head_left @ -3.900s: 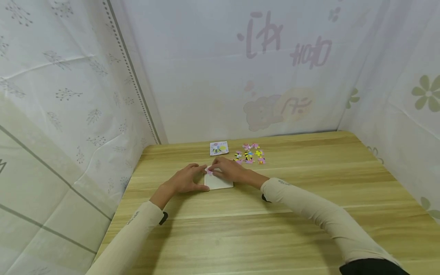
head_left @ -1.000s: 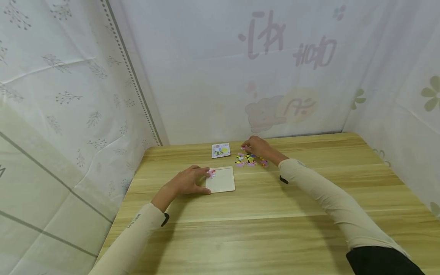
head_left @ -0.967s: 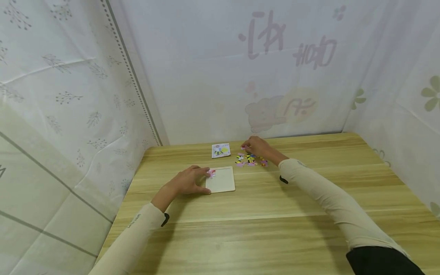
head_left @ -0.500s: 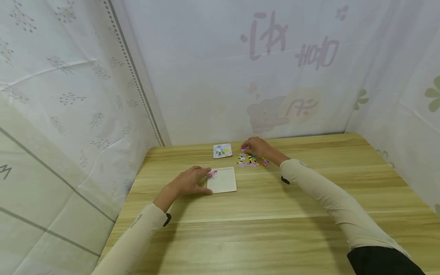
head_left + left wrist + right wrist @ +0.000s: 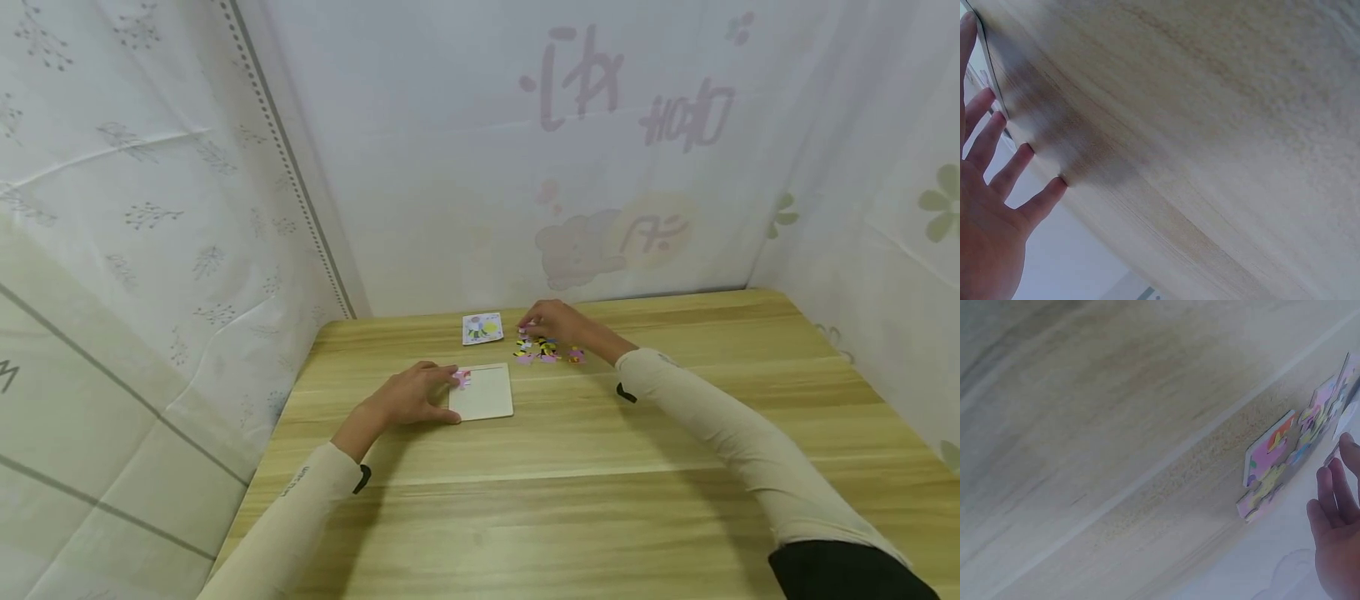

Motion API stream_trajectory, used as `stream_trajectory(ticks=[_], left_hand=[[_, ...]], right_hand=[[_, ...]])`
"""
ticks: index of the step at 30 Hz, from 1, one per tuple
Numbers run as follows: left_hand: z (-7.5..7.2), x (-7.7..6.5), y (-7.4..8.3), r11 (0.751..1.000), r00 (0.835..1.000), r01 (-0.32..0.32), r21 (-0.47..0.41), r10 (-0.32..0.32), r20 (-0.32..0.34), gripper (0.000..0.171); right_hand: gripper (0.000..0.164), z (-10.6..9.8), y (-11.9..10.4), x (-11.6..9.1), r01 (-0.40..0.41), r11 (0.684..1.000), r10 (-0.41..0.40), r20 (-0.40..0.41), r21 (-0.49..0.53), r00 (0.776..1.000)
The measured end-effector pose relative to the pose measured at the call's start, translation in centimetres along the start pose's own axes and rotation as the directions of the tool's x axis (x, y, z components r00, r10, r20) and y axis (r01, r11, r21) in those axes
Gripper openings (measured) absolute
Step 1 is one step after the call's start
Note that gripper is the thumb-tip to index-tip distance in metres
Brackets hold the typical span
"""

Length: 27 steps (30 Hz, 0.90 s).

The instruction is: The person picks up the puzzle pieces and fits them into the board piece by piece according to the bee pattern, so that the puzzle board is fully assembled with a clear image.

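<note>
A pale square puzzle tray (image 5: 482, 396) lies on the table, with one pink puzzle piece (image 5: 462, 378) in its far left corner. My left hand (image 5: 406, 395) rests at the tray's left edge, thumb by the near corner and fingertips at the far left. In the left wrist view the fingers of the left hand (image 5: 997, 187) are straight and spread. Over the far side of the loose pieces, my right hand (image 5: 557, 319) pinches a puzzle piece (image 5: 1332, 455) between thumb and fingers, seen almost edge-on in the right wrist view.
Several loose puzzle pieces (image 5: 547, 346) in pink, yellow and black lie right of the tray. Behind the tray is a small picture card (image 5: 482, 328) showing a bee. A printed curtain (image 5: 465, 167) hangs along the table's far edge.
Since the oldest frame, my right hand has gone from the tray to the loose pieces, leaving the pink piece in the corner. Lately it shifted slightly left, pinching a piece. The left hand stays put.
</note>
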<state>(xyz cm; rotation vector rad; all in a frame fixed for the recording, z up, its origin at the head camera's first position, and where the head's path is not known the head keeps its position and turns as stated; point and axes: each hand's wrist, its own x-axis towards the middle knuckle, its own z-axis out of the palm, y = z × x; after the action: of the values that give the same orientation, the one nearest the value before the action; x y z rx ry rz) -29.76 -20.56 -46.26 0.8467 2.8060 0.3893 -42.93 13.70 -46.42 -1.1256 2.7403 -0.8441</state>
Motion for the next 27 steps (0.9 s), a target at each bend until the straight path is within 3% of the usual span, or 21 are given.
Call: stream_trajectory(ticks=[10,21,27], left_hand=[[-0.1,-0.1,0.2,1.000,1.000,-0.004,0.010,0.004,-0.003,0.077],[-0.1,-0.1,0.1,1.000,1.000,-0.012,0.015,0.012,-0.014,0.080],[-0.1,0.1,0.2,1.000,1.000,0.002,0.000,-0.002,-0.012,0.080]], right_hand=[[0.019,0.5,-1.8,-0.8,0.030,0.999,-0.030,0.014,-0.015,0.999],[0.017,1.7,-3.6,-1.1,0.157,0.987,-0.156,0.020,-0.027,0.988],[0.017,2.2,-4.8,-1.3,0.177,0.983,-0.177,0.020,-0.046,0.984]])
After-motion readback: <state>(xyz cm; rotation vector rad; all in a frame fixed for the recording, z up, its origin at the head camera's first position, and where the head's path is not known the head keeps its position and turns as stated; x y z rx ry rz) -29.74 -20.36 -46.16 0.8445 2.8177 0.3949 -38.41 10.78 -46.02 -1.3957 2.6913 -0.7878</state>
